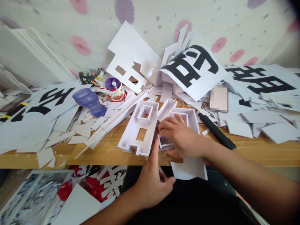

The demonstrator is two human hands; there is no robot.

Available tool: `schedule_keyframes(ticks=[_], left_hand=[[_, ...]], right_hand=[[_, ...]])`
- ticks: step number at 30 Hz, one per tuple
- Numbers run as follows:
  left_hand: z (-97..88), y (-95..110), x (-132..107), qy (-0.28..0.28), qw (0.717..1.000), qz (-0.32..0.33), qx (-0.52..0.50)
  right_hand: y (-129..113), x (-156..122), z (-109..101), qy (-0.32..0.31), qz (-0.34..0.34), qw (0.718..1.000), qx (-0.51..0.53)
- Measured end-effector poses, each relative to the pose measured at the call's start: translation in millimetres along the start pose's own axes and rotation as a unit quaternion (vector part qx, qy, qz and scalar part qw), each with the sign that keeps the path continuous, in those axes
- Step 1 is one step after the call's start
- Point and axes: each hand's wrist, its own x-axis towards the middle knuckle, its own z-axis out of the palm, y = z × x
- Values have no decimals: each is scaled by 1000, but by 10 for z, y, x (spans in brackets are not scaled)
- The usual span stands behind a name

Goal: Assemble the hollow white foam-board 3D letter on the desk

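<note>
A white foam-board model with raised walls, shaped like a big character [140,128], lies on the wooden table [105,153] near its front edge. My right hand [181,136] rests on the model's right part, fingers curved and pressed on a small walled box. My left hand [153,179] is below the table edge, index finger stretched up against the model's side, the other fingers curled. A white foam piece [189,168] hangs over the edge under my right wrist.
White offcuts [70,128] and sheets printed with black characters [192,67] cover the table. A purple cup [90,101] lies on its side at the left beside a bowl with a purple lid [114,89]. A black tool [217,131] lies right of my hand. Scraps litter the floor.
</note>
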Motion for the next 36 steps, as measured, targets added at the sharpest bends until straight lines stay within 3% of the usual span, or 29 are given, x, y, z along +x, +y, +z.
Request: schedule_keyframes(ticks=[10, 15, 31, 34, 36], left_hand=[[0, 246, 109, 104, 980, 50, 159], [-11, 331, 132, 139, 975, 26, 172], [-84, 481, 183, 96, 952, -24, 288], [-99, 473, 193, 91, 946, -21, 310], [-101, 455, 194, 96, 943, -22, 319]], right_hand=[[4, 5, -44, 5, 21, 998, 61], [28, -3, -17, 31, 20, 996, 75], [6, 1, 7, 32, 20, 997, 60], [44, -35, -80, 25, 14, 997, 77], [123, -121, -200, 57, -7, 992, 109]])
